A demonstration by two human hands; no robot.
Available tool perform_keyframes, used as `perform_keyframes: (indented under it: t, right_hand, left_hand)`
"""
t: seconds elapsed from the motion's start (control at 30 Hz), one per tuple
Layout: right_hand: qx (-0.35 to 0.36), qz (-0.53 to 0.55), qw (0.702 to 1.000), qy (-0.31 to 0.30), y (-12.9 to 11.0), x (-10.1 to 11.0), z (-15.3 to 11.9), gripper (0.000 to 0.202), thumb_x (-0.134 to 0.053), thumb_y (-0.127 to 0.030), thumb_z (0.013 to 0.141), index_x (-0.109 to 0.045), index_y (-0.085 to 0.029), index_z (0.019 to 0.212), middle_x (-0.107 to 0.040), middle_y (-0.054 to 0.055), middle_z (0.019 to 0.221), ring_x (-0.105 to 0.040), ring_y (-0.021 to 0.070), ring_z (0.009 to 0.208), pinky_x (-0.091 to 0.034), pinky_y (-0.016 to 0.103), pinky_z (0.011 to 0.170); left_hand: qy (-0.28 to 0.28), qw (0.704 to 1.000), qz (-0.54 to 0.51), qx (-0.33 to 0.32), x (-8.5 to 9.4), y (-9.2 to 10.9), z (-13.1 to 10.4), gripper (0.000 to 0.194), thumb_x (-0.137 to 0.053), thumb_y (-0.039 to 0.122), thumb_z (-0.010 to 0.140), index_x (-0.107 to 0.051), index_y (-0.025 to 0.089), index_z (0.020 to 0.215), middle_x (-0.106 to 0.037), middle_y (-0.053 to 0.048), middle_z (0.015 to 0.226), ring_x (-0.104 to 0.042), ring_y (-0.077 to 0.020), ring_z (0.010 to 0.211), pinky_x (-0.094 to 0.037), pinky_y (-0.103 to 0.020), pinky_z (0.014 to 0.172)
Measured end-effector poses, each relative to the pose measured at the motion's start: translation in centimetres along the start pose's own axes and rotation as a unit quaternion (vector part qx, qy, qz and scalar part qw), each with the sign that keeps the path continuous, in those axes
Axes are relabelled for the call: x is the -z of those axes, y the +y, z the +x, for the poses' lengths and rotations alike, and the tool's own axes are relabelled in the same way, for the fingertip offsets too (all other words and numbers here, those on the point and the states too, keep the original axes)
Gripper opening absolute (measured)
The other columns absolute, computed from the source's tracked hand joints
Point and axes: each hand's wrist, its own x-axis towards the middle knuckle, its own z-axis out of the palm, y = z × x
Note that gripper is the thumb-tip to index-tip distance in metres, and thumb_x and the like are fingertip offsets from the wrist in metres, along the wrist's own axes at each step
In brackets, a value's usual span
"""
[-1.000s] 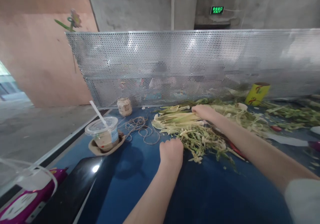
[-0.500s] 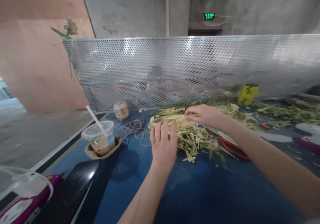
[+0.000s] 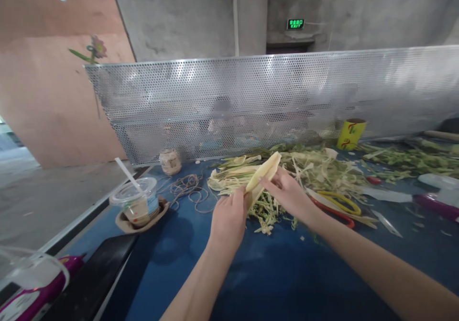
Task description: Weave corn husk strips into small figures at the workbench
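A pale yellow-green husk leaf (image 3: 263,172) is held up between my two hands, slanting up to the right. My left hand (image 3: 229,215) pinches its lower end. My right hand (image 3: 287,194) grips its right edge, fingers closed around it. Just behind, a bundle of similar pale leaves (image 3: 229,175) lies on the blue table (image 3: 287,273). Shredded green plant bits (image 3: 265,215) lie under and beside the held leaf. A larger heap of dry leaves (image 3: 326,168) spreads behind my right hand.
A lidded cup (image 3: 138,201) with a straw stands in a cardboard holder at left, near tangled string (image 3: 186,187) and a twine ball (image 3: 170,161). Scissors with red and yellow handles (image 3: 340,204) lie at right. A yellow roll (image 3: 351,134) stands before the perforated metal screen (image 3: 222,96).
Both hands have come together and lifted the leaf off the bundle. My left hand has gone from spread fingers to a pinch, and my right hand has moved lower and closer. The scissor handles are now uncovered.
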Motion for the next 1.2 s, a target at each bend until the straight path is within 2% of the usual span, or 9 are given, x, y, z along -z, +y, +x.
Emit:
perform_keyframes:
  t: [0.2, 0.3, 0.4, 0.57, 0.7, 0.9, 1.0, 1.1, 1.2]
  right_hand:
    - [-0.033, 0.138, 0.988, -0.056, 0.4, 1.4, 0.4, 0.027, -0.049, -0.042, 0.078, -0.058, -0.016, 0.080, -0.059, 0.003, 0.073, -0.056, 0.0152, 0.067, -0.046, 0.028, 0.063]
    - [-0.037, 0.191, 0.978, -0.073, 0.2, 1.9, 0.2, 0.025, -0.050, -0.041, 0.077, -0.057, -0.017, 0.073, -0.059, 0.002, 0.072, -0.056, 0.0139, 0.064, -0.047, 0.027, 0.060]
    - [-0.041, 0.163, 0.985, -0.048, 0.0, 1.8, -0.4, 0.020, -0.052, -0.035, 0.074, -0.054, -0.017, 0.066, -0.056, 0.000, 0.065, -0.054, 0.0127, 0.058, -0.045, 0.026, 0.057]
    - [-0.044, 0.107, 0.993, -0.034, -0.4, 1.9, -1.2, 0.014, -0.049, -0.028, 0.072, -0.051, -0.017, 0.063, -0.048, -0.003, 0.053, -0.044, 0.0096, 0.046, -0.036, 0.024, 0.048]
    - [-0.016, 0.085, 0.996, -0.023, -1.2, 2.1, -1.7, 0.012, -0.048, -0.023, 0.072, -0.050, -0.017, 0.062, -0.044, -0.003, 0.053, -0.036, 0.0078, 0.047, -0.028, 0.022, 0.045]
    - [0.043, 0.070, 0.996, -0.036, -3.0, 2.6, -2.8, 0.021, -0.047, -0.028, 0.079, -0.047, -0.017, 0.061, -0.038, -0.003, 0.056, -0.035, 0.0081, 0.051, -0.027, 0.022, 0.047]
    - [0.059, 0.119, 0.989, -0.061, -3.2, 3.0, -2.9, 0.025, -0.046, -0.029, 0.082, -0.047, -0.017, 0.060, -0.036, -0.003, 0.056, -0.032, 0.0070, 0.050, -0.026, 0.021, 0.046]
    - [0.038, 0.204, 0.974, -0.088, -2.8, 3.1, -2.8, 0.030, -0.048, -0.031, 0.082, -0.045, -0.017, 0.056, -0.034, -0.004, 0.052, -0.028, 0.0057, 0.046, -0.025, 0.021, 0.044]
    - [0.008, 0.278, 0.954, -0.110, -2.1, 3.1, -2.8, 0.030, -0.049, -0.038, 0.082, -0.053, -0.017, 0.060, -0.040, -0.003, 0.054, -0.032, 0.0059, 0.046, -0.027, 0.021, 0.043]
  left_hand:
    - [-0.068, 0.958, -0.246, 0.132, 0.1, 1.0, 0.5, 0.034, -0.026, 0.035, 0.090, -0.054, 0.018, 0.080, -0.062, -0.002, 0.066, -0.056, -0.0137, 0.059, -0.042, -0.022, 0.056]
    - [-0.111, 0.934, -0.313, 0.131, -0.1, 1.4, 0.5, 0.039, -0.022, 0.041, 0.089, -0.049, 0.018, 0.073, -0.058, -0.001, 0.064, -0.053, -0.0124, 0.058, -0.041, -0.021, 0.054]
    - [-0.111, 0.949, -0.272, 0.111, -0.3, 1.7, 0.0, 0.030, -0.025, 0.038, 0.089, -0.045, 0.020, 0.076, -0.056, 0.001, 0.064, -0.052, -0.0122, 0.057, -0.039, -0.022, 0.054]
    - [0.090, 0.988, -0.115, 0.043, -0.1, 2.2, -0.2, 0.032, -0.054, 0.040, 0.075, -0.043, 0.017, 0.093, -0.056, -0.004, 0.076, -0.054, -0.0158, 0.065, -0.043, -0.027, 0.058]
    - [0.264, 0.955, -0.017, -0.132, 0.3, 1.9, 0.5, 0.029, -0.060, 0.020, 0.071, -0.048, 0.015, 0.097, -0.058, -0.009, 0.086, -0.055, -0.0180, 0.078, -0.047, -0.030, 0.067]
    - [0.308, 0.920, 0.018, -0.242, 1.2, 1.2, 0.5, 0.034, -0.061, 0.008, 0.068, -0.055, 0.015, 0.100, -0.065, -0.007, 0.080, -0.057, -0.0185, 0.077, -0.048, -0.032, 0.072]
    - [0.294, 0.933, -0.098, -0.184, 1.9, 1.4, 0.3, 0.017, -0.054, 0.004, 0.073, -0.058, 0.015, 0.085, -0.064, -0.004, 0.074, -0.058, -0.0147, 0.073, -0.048, -0.027, 0.070]
    - [0.205, 0.944, -0.255, -0.030, 2.8, 2.0, 0.2, 0.015, -0.049, 0.014, 0.079, -0.058, 0.015, 0.067, -0.058, -0.001, 0.062, -0.054, -0.0101, 0.057, -0.045, -0.020, 0.055]
    - [0.113, 0.892, -0.424, 0.111, 3.6, 2.7, 0.2, 0.025, -0.051, 0.027, 0.078, -0.054, 0.016, 0.056, -0.046, 0.003, 0.046, -0.040, -0.0066, 0.041, -0.034, -0.017, 0.038]
